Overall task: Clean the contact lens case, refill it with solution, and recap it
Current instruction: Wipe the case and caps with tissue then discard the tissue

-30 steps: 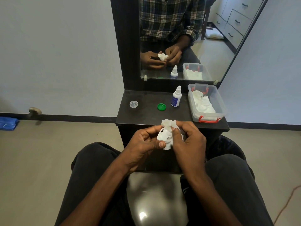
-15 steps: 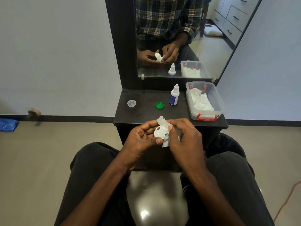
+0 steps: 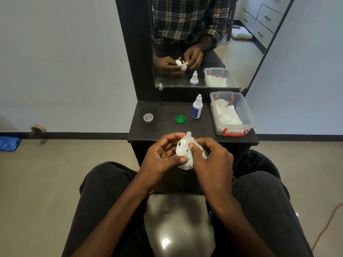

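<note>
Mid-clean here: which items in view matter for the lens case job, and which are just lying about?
Job:
lens case, in left hand
tissue, in right hand
solution bottle
green cap
clear cap
tissue box

Lying about:
blue cloth
door stopper
orange cable

bottle (image 3: 196, 108) betw cap (image 3: 180, 119) – tub (image 3: 249, 115)

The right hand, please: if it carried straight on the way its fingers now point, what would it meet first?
The right hand points leftward at the white contact lens case and tissue it already pinches. Beyond those it would likely meet the left hand, though depth is unclear.
</note>
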